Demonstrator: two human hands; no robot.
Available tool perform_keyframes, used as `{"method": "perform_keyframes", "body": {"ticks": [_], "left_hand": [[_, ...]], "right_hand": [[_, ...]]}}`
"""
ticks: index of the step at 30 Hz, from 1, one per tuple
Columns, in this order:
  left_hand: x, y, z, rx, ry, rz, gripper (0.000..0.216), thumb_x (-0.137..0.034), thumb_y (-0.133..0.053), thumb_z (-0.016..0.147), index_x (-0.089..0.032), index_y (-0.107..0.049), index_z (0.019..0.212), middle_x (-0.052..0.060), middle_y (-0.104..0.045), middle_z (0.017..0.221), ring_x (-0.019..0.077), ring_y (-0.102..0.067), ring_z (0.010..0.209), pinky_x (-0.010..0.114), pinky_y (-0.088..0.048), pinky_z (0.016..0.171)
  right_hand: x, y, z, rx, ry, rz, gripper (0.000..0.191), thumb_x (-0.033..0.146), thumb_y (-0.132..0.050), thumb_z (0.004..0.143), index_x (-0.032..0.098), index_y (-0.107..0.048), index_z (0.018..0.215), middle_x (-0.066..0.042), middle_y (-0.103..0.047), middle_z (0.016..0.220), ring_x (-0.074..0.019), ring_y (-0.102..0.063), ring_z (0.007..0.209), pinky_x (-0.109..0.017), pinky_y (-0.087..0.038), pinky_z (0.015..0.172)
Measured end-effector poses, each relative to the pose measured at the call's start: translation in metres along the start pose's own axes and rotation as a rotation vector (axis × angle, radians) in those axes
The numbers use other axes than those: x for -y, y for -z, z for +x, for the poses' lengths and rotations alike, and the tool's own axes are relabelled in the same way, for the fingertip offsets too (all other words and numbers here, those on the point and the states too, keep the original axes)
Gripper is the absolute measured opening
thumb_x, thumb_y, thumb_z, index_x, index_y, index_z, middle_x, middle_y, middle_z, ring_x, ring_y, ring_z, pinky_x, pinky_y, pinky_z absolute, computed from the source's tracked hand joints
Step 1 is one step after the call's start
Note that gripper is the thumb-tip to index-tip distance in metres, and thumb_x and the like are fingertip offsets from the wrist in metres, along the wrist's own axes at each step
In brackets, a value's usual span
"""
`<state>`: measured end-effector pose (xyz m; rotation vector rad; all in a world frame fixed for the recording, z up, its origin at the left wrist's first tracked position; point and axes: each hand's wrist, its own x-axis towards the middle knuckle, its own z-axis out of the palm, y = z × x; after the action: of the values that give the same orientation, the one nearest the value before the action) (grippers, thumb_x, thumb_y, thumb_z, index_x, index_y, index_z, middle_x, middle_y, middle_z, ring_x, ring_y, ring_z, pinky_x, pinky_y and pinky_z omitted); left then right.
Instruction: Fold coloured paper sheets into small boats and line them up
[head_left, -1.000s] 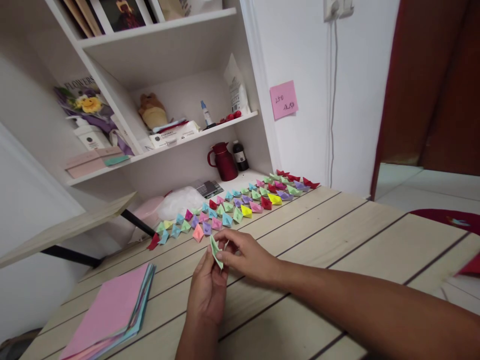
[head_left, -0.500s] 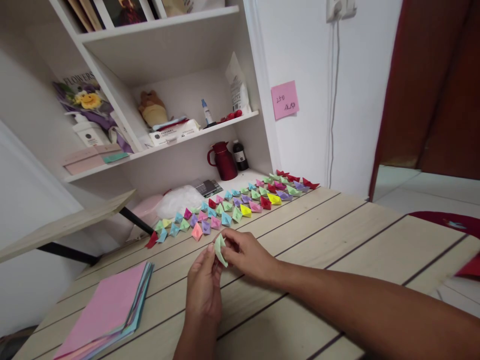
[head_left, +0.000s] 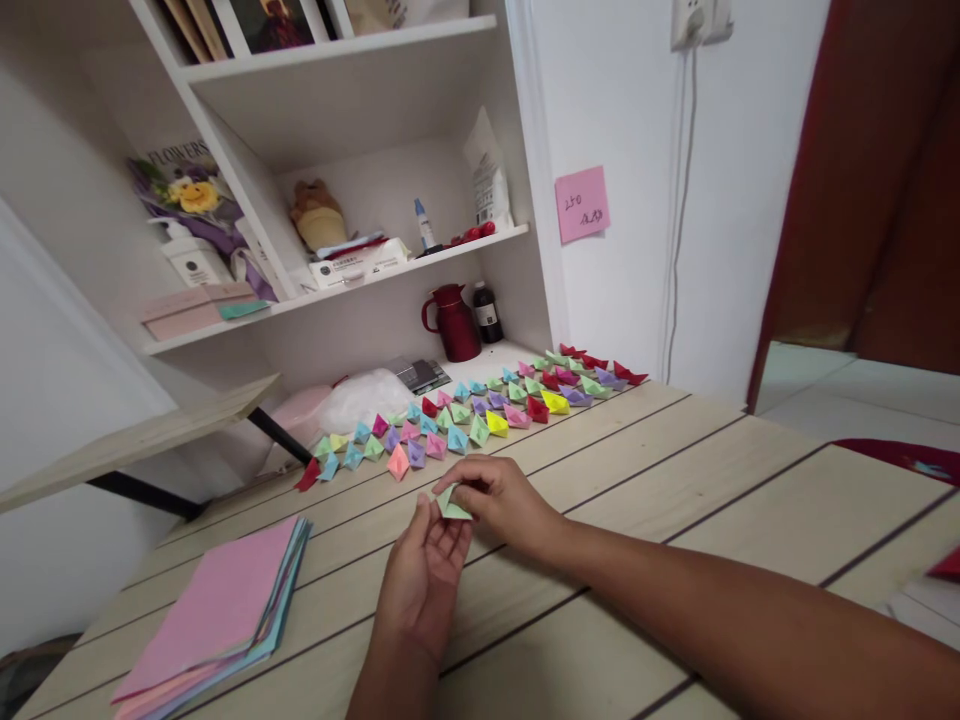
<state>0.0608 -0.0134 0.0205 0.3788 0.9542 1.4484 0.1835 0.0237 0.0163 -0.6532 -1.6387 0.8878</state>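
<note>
A light green folded paper boat (head_left: 452, 503) is pinched between the thumb and fingers of my right hand (head_left: 506, 505), above the slatted table. My left hand (head_left: 424, 575) is just below and left of it, palm turned up, fingers apart and slightly curled. Its thumb tip is close to the boat's left corner; whether it touches I cannot tell. Beyond my hands stand rows of small paper boats in many colours, with a salmon boat (head_left: 398, 462) and a yellow boat (head_left: 496, 423) in the nearer rows.
At the left lies a stack of coloured paper (head_left: 217, 600), pink on top. Behind it is a raised wooden shelf (head_left: 150, 435) on black legs. A red jug (head_left: 456, 325) and a dark bottle (head_left: 487, 312) stand at the back. A pink note (head_left: 583, 204) is on the wall.
The paper boat has turned in my right hand, showing a broader face. My left fingers have loosened from around it and spread out below. The view has shifted slightly.
</note>
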Motion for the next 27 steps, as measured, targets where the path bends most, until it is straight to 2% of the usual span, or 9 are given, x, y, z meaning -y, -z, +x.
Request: {"method": "perform_keyframes", "body": {"ticks": [3, 7, 12, 16, 21, 24, 27], "left_hand": [[-0.003, -0.002, -0.005, -0.015, -0.027, -0.017, 0.013, -0.015, -0.059, 0.086, -0.011, -0.064, 0.074, 0.007, -0.067, 0.074, 0.0117, -0.066, 0.066, 0.025, -0.058, 0.067], [-0.003, -0.005, -0.012, -0.036, -0.042, -0.038, 0.010, -0.004, -0.062, 0.081, -0.009, -0.066, 0.074, 0.004, -0.066, 0.072, 0.0096, -0.065, 0.065, 0.022, -0.057, 0.068], [0.002, -0.003, -0.011, -0.082, -0.093, -0.004, 0.012, 0.002, -0.062, 0.078, -0.008, -0.068, 0.076, 0.006, -0.069, 0.080, 0.0089, -0.064, 0.066, 0.019, -0.055, 0.066], [0.005, 0.002, -0.006, -0.125, -0.136, 0.041, 0.014, 0.004, -0.064, 0.075, -0.009, -0.069, 0.074, 0.004, -0.068, 0.074, 0.0073, -0.062, 0.060, 0.017, -0.053, 0.061], [0.002, 0.000, -0.010, -0.141, -0.240, 0.100, 0.015, 0.003, -0.060, 0.078, -0.008, -0.070, 0.075, 0.006, -0.069, 0.078, 0.0079, -0.063, 0.067, 0.016, -0.053, 0.062], [-0.003, -0.004, -0.013, -0.140, -0.297, 0.112, 0.013, 0.001, -0.062, 0.077, -0.008, -0.070, 0.079, 0.007, -0.070, 0.080, 0.0077, -0.063, 0.068, 0.015, -0.052, 0.062], [-0.008, -0.004, -0.015, -0.174, -0.363, 0.109, 0.011, -0.001, -0.064, 0.076, -0.009, -0.070, 0.081, 0.005, -0.069, 0.078, 0.0052, -0.059, 0.062, 0.014, -0.050, 0.060]], "right_hand": [[-0.009, 0.002, 0.002, -0.005, 0.007, -0.096, 0.033, 0.005, -0.051, 0.074, 0.023, -0.077, 0.086, -0.002, -0.065, 0.079, -0.0151, -0.057, 0.075, -0.026, -0.044, 0.071], [-0.016, 0.001, 0.002, 0.020, 0.031, -0.261, 0.046, -0.003, -0.046, 0.068, 0.024, -0.077, 0.089, -0.003, -0.065, 0.081, -0.0157, -0.059, 0.077, -0.027, -0.045, 0.071], [-0.013, -0.001, -0.001, 0.059, 0.111, -0.430, 0.045, -0.001, -0.049, 0.072, 0.027, -0.076, 0.094, -0.003, -0.068, 0.087, -0.0169, -0.061, 0.081, -0.027, -0.046, 0.073], [-0.008, -0.001, -0.002, 0.089, 0.139, -0.436, 0.042, 0.001, -0.050, 0.075, 0.026, -0.074, 0.097, -0.004, -0.069, 0.093, -0.0176, -0.063, 0.086, -0.028, -0.046, 0.077], [-0.005, -0.001, -0.001, 0.063, 0.052, -0.273, 0.045, 0.002, -0.053, 0.073, 0.026, -0.068, 0.109, -0.002, -0.067, 0.089, -0.0152, -0.060, 0.078, -0.026, -0.046, 0.073], [-0.010, -0.004, 0.001, 0.100, -0.133, 0.027, 0.037, 0.010, -0.053, 0.079, 0.023, -0.063, 0.113, 0.000, -0.062, 0.086, -0.0114, -0.060, 0.065, -0.025, -0.046, 0.067], [-0.016, -0.006, 0.002, 0.116, -0.340, 0.321, 0.025, 0.029, -0.050, 0.089, 0.017, -0.060, 0.108, -0.002, -0.060, 0.086, -0.0101, -0.061, 0.057, -0.026, -0.046, 0.063]]}}
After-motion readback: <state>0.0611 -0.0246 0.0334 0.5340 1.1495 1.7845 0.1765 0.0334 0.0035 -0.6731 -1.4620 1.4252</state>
